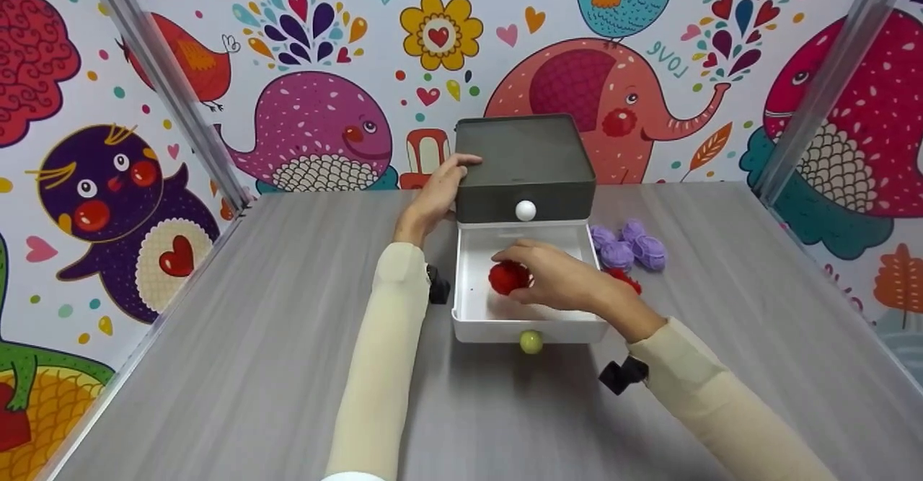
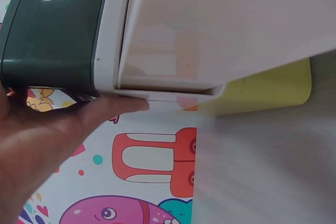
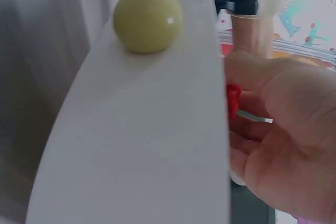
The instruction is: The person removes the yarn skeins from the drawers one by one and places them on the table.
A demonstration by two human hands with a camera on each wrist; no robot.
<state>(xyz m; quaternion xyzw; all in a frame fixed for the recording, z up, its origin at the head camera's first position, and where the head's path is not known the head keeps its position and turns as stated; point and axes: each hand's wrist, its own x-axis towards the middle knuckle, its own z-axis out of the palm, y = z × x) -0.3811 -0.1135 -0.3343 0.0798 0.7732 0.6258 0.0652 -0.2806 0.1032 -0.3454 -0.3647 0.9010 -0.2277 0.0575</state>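
A small drawer unit has a dark grey top section with a white knob. Below it, a white drawer stands pulled out, its yellow-green knob at the front. Fingertips of my left hand rest over the top section's left edge; in the left wrist view the thumb lies straight along the side. Over the drawer, my right hand holds a fuzzy red ball, perhaps yarn, between thumb and fingers. The drawer front mostly hides that ball in the right wrist view.
Several purple yarn balls lie on the table right of the unit. Another red item shows partly behind my right wrist. Beneath the white drawer is a yellow part. A patterned wall stands close behind.
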